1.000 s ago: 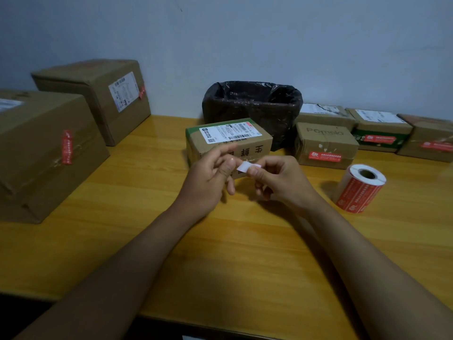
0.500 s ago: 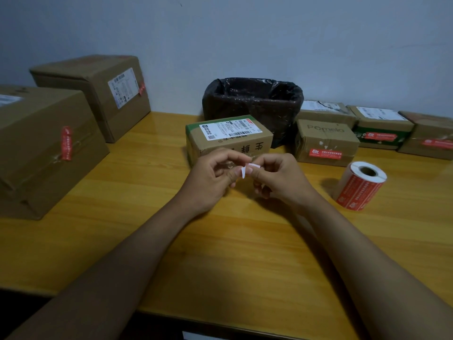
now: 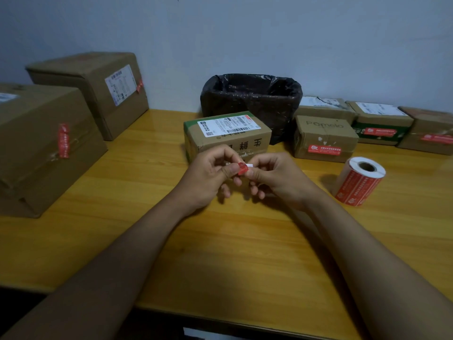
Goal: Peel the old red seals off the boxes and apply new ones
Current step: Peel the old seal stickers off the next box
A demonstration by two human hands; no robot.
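Both hands meet above the table in front of a small cardboard box [image 3: 228,133] with a white shipping label. My left hand [image 3: 208,175] and my right hand [image 3: 277,177] pinch a small red seal [image 3: 242,168] between thumbs and fingers; a sliver of its white backing shows at the right. The seal is folded up small. A roll of red seals [image 3: 359,181] stands on the table to the right. Red seals show on the big left box [image 3: 63,141] and on the small boxes at the right [image 3: 324,149].
A bin lined with a black bag [image 3: 250,99] stands behind the small box against the wall. Two large boxes [image 3: 98,87] fill the left side. Three small boxes [image 3: 382,123] line the back right. The wooden table [image 3: 220,241] stretches toward me.
The white strip held flat between my hands has been folded together; its red face now shows between my fingertips. The hands have drawn closer.
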